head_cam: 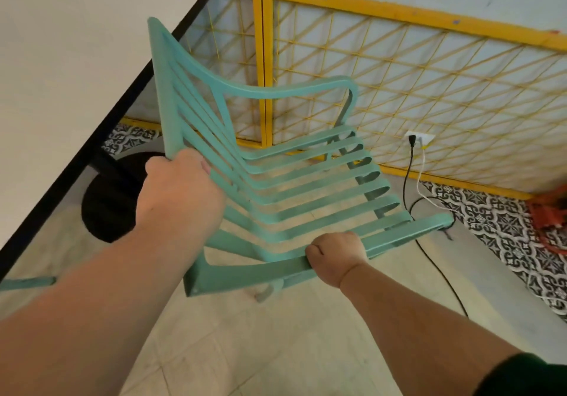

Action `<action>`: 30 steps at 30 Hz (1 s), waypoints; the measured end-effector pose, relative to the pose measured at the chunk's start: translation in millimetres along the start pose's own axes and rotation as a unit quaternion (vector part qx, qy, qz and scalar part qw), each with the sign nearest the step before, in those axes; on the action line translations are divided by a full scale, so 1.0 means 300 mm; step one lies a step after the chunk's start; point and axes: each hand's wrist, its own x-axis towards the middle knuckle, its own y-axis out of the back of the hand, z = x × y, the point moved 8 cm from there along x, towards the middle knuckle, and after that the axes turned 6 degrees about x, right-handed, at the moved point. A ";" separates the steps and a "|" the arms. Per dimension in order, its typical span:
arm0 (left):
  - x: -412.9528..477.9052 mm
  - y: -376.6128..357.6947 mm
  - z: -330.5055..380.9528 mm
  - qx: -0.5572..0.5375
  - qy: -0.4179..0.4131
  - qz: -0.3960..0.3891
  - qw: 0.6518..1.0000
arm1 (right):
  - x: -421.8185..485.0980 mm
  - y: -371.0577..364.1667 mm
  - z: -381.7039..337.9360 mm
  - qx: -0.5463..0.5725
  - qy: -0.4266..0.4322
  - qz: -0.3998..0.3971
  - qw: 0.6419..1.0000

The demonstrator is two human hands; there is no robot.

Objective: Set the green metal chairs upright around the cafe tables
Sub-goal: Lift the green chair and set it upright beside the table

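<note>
A green metal chair with slatted seat and back fills the middle of the view, tilted beside the white cafe table. My left hand grips the top rail of the chair's backrest. My right hand grips the near armrest bar. The chair's legs are mostly hidden under the seat; one foot shows just above the floor tiles.
The table's black edge and round black base lie left of the chair. A yellow lattice fence stands behind it. Black and white cables run from a wall socket across the floor. Another green chair part shows at the left edge.
</note>
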 end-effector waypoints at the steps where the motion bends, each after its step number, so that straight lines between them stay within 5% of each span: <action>1: -0.004 0.003 0.005 0.000 -0.002 0.000 1.000 | -0.004 0.004 0.001 0.002 -0.001 0.007 1.000; 16: -0.344 -0.125 0.106 -0.026 0.020 -0.064 0.997 | -0.102 0.036 0.260 -0.087 0.013 -0.030 0.996; 20: -0.458 -0.189 0.235 0.090 -0.089 -0.067 0.990 | -0.112 0.068 0.395 -0.169 0.025 -0.043 0.984; 23: -0.519 -0.243 0.320 0.233 -0.195 -0.073 0.950 | -0.106 0.094 0.468 -0.187 0.033 -0.039 0.981; 30: -0.461 -0.192 0.287 0.275 -0.222 -0.104 0.930 | -0.128 0.087 0.521 -0.202 0.023 -0.055 0.978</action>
